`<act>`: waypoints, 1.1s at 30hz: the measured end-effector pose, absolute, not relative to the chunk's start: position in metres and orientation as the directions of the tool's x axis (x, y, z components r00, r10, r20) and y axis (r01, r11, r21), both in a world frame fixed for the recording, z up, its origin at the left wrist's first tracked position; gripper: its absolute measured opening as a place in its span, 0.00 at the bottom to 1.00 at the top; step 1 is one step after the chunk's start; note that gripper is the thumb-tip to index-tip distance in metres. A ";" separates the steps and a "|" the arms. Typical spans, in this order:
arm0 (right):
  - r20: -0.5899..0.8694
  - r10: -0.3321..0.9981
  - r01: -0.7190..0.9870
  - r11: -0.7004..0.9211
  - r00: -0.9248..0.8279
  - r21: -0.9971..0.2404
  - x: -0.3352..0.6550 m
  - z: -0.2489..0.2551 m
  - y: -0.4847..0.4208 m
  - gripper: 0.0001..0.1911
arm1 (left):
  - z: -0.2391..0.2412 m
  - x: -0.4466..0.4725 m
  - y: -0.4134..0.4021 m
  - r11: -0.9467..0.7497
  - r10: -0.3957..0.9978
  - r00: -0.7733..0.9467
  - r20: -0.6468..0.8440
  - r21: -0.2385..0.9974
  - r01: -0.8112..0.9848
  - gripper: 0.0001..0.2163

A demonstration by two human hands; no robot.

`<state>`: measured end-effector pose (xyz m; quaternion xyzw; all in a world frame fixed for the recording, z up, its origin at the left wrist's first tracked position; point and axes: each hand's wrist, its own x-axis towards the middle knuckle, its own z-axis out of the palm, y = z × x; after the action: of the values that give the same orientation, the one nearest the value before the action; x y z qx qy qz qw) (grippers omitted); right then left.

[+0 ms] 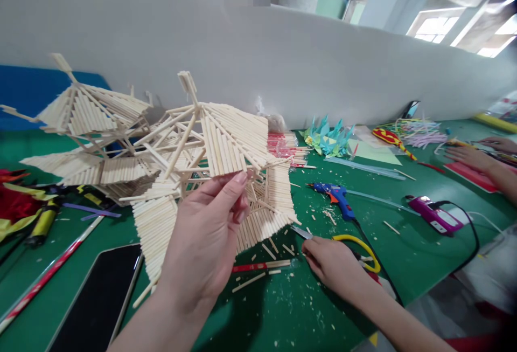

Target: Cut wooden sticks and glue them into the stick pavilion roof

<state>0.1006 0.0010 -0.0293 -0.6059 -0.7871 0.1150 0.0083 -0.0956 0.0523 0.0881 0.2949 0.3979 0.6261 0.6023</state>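
Note:
A pavilion model made of thin wooden sticks stands in front of me, its upper roof part bare frame and part covered with sticks. My left hand is closed in a pinch at the front lower edge of that roof. To the right, low over the table, my right hand is closed around scissors with a yellow handle loop; their metal tip points at the corner of the model's lower roof. The palm hides the middle of the scissors. Stick offcuts and a red-wrapped stick bundle lie between my hands.
A second stick pavilion stands at left, near a black phone. Right of the model lie a blue glue gun with a cord, glue sticks and a purple device. Another person's hand rests at far right.

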 end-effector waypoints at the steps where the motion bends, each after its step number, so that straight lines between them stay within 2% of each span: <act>1: -0.132 0.956 0.955 0.236 -0.261 -0.178 0.100 -0.029 0.002 0.09 | 0.088 -0.096 0.052 0.046 0.988 -0.100 -0.115 0.852 -0.522 0.02; 6: -0.150 0.966 0.972 0.193 -0.213 -0.137 0.094 -0.028 0.000 0.09 | 0.089 -0.096 0.053 0.050 0.988 -0.101 -0.120 0.853 -0.520 0.02; 10: -0.139 0.972 0.972 0.163 -0.187 -0.170 0.091 -0.031 -0.002 0.10 | 0.089 -0.095 0.053 0.048 0.988 -0.100 -0.117 0.852 -0.522 0.02; 14: -0.109 0.978 0.945 0.138 -0.177 -0.296 0.099 -0.032 -0.001 0.10 | 0.088 -0.095 0.054 0.049 0.989 -0.094 -0.114 0.853 -0.520 0.02; 18: -0.073 0.989 0.866 0.078 -0.131 -0.494 0.110 -0.019 0.003 0.09 | 0.088 -0.095 0.054 0.051 0.989 -0.090 -0.115 0.852 -0.521 0.02; 23: -0.049 0.996 0.678 0.016 -0.077 -0.735 0.115 0.005 0.012 0.04 | 0.089 -0.095 0.053 0.059 0.988 -0.089 -0.123 0.849 -0.525 0.02; 28: -0.027 0.998 0.479 0.000 -0.049 -0.878 0.110 0.022 0.015 0.05 | 0.089 -0.096 0.052 0.066 0.990 -0.073 -0.119 0.861 -0.504 0.03; 33: -0.037 0.997 0.058 -0.033 -0.073 -0.998 0.101 0.026 0.005 0.07 | 0.079 -0.099 0.028 0.124 0.991 -0.009 -0.134 0.933 -0.338 0.05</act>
<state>0.1008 0.0049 0.0259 -0.5037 -0.5233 0.5127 0.4578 -0.0990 0.0280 0.0790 0.3652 0.4466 0.5521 0.6019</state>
